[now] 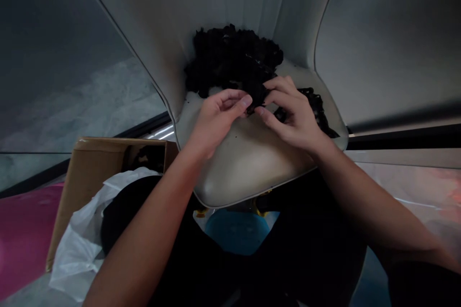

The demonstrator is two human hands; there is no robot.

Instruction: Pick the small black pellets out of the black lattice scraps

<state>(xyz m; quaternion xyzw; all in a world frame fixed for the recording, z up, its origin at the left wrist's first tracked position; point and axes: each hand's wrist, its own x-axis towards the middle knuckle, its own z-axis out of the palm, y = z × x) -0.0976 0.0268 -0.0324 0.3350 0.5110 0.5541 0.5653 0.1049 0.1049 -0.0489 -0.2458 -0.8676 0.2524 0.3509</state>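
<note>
Over the seat of a pale chair [230, 163], my left hand [225, 112] and my right hand [291, 110] meet at a small dark ruffled piece [255, 93]. My left thumb and fingers pinch its left side. On its right side the fingers and thumb of my right hand close around it. Its exact kind cannot be made out in the dim light. Just behind lies a heap of similar black ruffled pieces [230, 55] against the backrest. To the right, partly behind my right hand, is a black openwork strip [319, 110].
An open cardboard box [90, 153] stands left of the chair, with dark stuff inside and a white plastic bag [79, 244] at its front. A pink object [29, 240] is at far left. Something blue [237, 230] shows below the seat. Grey panels flank the chair.
</note>
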